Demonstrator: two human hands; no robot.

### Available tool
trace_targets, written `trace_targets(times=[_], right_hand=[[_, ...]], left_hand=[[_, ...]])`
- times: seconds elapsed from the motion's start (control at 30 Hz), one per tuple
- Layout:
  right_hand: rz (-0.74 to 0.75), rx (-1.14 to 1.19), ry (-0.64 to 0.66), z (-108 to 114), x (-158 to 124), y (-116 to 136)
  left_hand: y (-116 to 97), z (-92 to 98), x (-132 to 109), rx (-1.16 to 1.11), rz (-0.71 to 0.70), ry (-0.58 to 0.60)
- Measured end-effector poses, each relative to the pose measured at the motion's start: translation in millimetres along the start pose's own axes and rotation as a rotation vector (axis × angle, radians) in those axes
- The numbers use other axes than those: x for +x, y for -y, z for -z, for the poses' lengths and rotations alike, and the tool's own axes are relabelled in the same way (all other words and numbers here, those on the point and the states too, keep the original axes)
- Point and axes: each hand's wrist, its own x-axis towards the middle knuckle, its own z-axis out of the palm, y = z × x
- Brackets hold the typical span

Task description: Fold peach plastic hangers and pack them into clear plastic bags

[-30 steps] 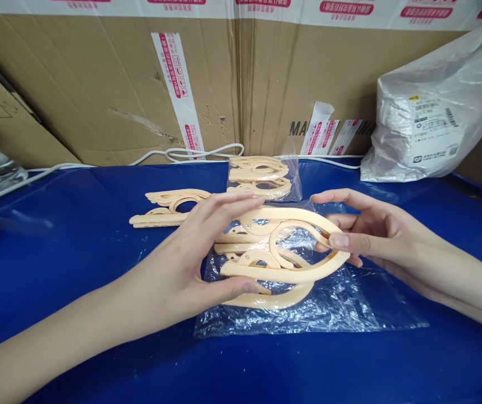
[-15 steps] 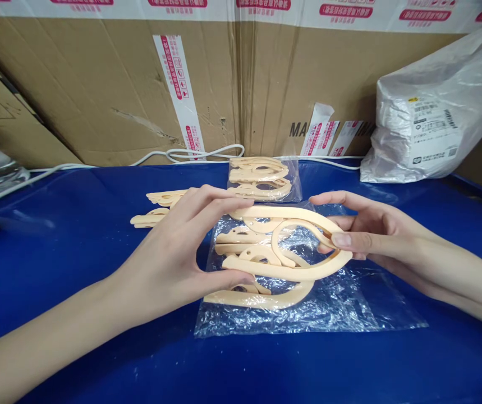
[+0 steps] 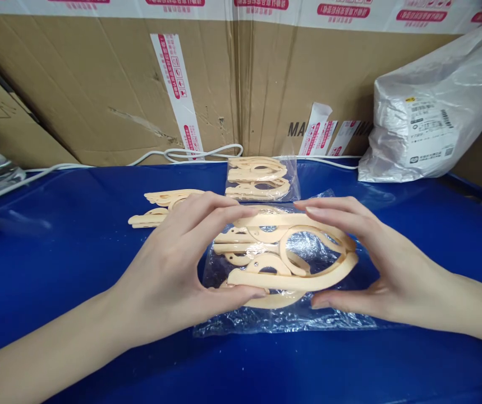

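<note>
A beige folding clothes hanger, folded into a narrow loop, is held above a clear plastic bag. My left hand grips its left end, fingers along the upper edge and thumb along the lower one. Around the curved right end, my right hand is spread, fingers by the upper edge and thumb apart below it. More folded hangers lie beneath, partly hidden by the held one. Beyond my left hand are loose folded hangers; farther back sits a bagged set of hangers.
A large taped cardboard box stands along the back of the blue table surface. A white cable runs along its foot. At the back right is a white plastic parcel with a label.
My right hand has let go of its pinch on the hanger's curved end and spread its fingers and thumb around it. The held hanger has shifted slightly right and lower.
</note>
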Motion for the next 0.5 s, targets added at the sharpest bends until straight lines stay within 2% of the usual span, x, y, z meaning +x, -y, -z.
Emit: trace_targets(times=[0.1,0.27,0.37,0.5], right_hand=[[0.044,-0.008,-0.017,-2,0,4],[-0.025,0.024,-0.041,2,2,9],[-0.103,0.068,-0.031,23,5,-2],[-0.232,-0.030,-0.011,62,3,-27]], left_hand=[[-4,-1.3,1,-0.030,0.024,-0.001],[-7,-4.4,1,-0.063,0.061,0.046],[-4,-8.0,0,-0.115,0.131,0.070],[5,-9.1,0,-0.128,0.151,0.106]])
